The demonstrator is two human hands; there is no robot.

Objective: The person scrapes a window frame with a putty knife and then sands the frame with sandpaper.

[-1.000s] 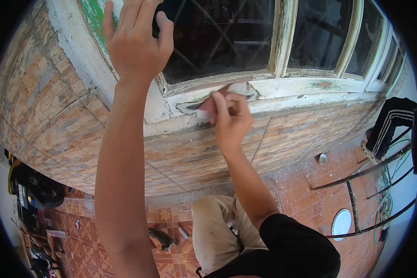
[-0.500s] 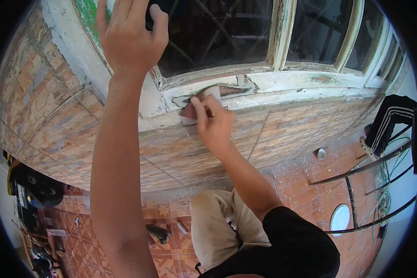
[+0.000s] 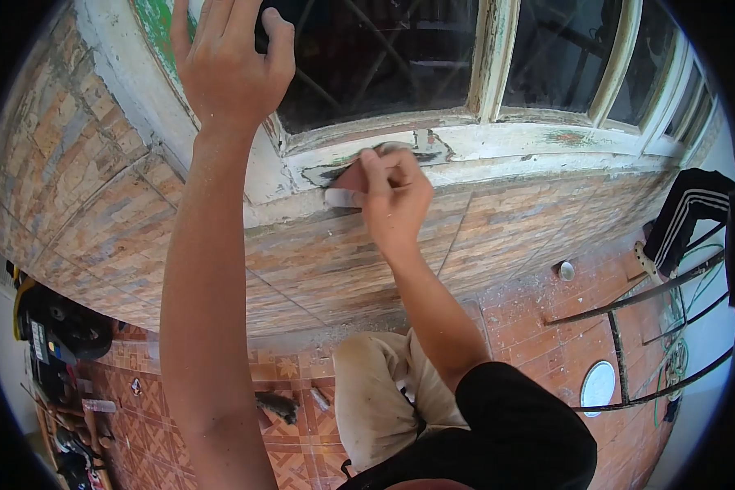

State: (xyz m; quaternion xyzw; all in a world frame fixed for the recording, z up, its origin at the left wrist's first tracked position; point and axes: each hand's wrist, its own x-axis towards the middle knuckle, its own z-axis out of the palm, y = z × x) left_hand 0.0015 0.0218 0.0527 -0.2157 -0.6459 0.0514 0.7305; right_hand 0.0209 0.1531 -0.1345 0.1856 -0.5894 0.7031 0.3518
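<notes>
My right hand (image 3: 398, 196) pinches a folded piece of sandpaper (image 3: 351, 181), reddish brown on one face and pale on the other. The paper lies against the lower rail of a worn white window frame (image 3: 514, 145), where bare, dark-edged patches show through the paint. Up at the left post of the frame rests my left hand (image 3: 235, 69), fingers stretched upward and thumb apart, holding nothing that I can see. Its fingertips run out of the top of the view. Dark glass (image 3: 376, 57) fills the window beside it.
Stone-patterned tiles (image 3: 343, 269) cover the wall below the window. On the tiled floor are a small cup (image 3: 566, 271), a round white lid (image 3: 599, 387) and a brush (image 3: 278, 407). Curved metal bars (image 3: 637, 294) and another person's leg (image 3: 694, 212) are at right; tools (image 3: 65, 408) lie left.
My right hand has slid a little to the right and slightly up along the rail with the sandpaper. My left hand has stayed in place.
</notes>
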